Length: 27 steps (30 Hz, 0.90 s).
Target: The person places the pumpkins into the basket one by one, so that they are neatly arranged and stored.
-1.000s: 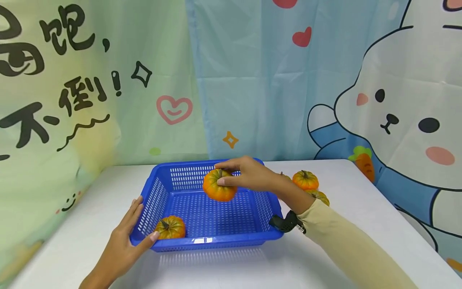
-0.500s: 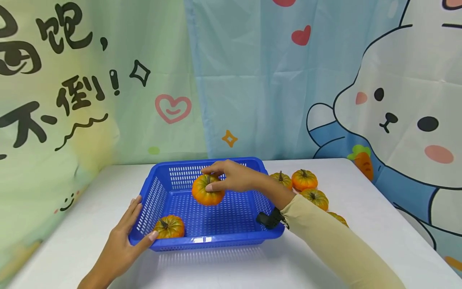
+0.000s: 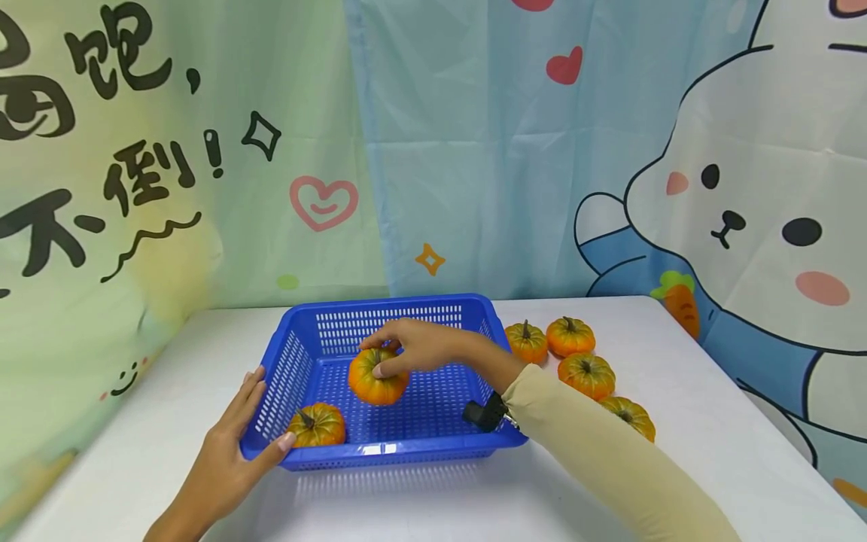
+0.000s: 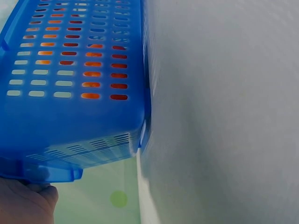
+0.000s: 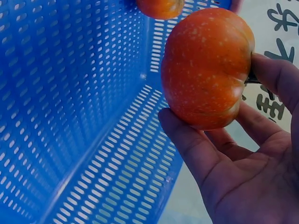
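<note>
A blue plastic basket with slotted walls stands on the white table. My left hand holds its near left corner, thumb over the rim and fingers along the outer left wall. In the left wrist view, part of that hand shows under the rim. My right hand pinches an orange pumpkin near its stem, inside the basket's outline. The right wrist view shows this pumpkin between thumb and fingers. A green-streaked pumpkin lies in the basket's near left corner.
Right of the basket sit several pumpkins: one by the rim, one behind it, and others nearer the front. A printed curtain hangs behind the table. A black wrist strap is on my right wrist.
My right hand has carried its pumpkin left and then down into the basket. More of the pumpkins on the right have come into view. My left hand stays at the basket's corner.
</note>
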Each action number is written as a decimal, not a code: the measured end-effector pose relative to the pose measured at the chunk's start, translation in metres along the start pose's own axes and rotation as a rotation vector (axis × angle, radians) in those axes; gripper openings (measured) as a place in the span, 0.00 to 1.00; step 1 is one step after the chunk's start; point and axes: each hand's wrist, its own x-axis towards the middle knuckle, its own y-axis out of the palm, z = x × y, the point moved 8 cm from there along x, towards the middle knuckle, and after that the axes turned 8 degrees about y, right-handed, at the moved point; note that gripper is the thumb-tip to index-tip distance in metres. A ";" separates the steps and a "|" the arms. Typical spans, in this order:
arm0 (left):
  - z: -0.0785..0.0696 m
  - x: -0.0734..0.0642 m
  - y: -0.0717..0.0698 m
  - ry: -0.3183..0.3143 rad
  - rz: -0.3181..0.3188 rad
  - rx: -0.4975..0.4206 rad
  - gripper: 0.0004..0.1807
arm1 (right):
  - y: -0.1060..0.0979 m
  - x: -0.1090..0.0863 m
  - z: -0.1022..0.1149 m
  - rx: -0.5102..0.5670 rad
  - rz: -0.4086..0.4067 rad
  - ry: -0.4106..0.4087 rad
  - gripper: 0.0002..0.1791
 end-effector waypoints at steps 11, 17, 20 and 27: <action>-0.001 -0.001 -0.001 0.027 -0.009 0.006 0.45 | 0.025 0.013 -0.006 -0.020 0.144 0.012 0.25; -0.001 0.000 -0.002 0.025 0.004 0.024 0.45 | 0.039 0.020 -0.005 -0.130 0.206 0.035 0.26; -0.001 0.001 -0.001 0.027 0.006 0.024 0.45 | 0.043 0.022 -0.002 -0.160 0.238 0.051 0.27; -0.003 -0.001 -0.002 0.056 -0.018 0.014 0.45 | 0.050 0.021 -0.004 -0.169 0.311 0.103 0.28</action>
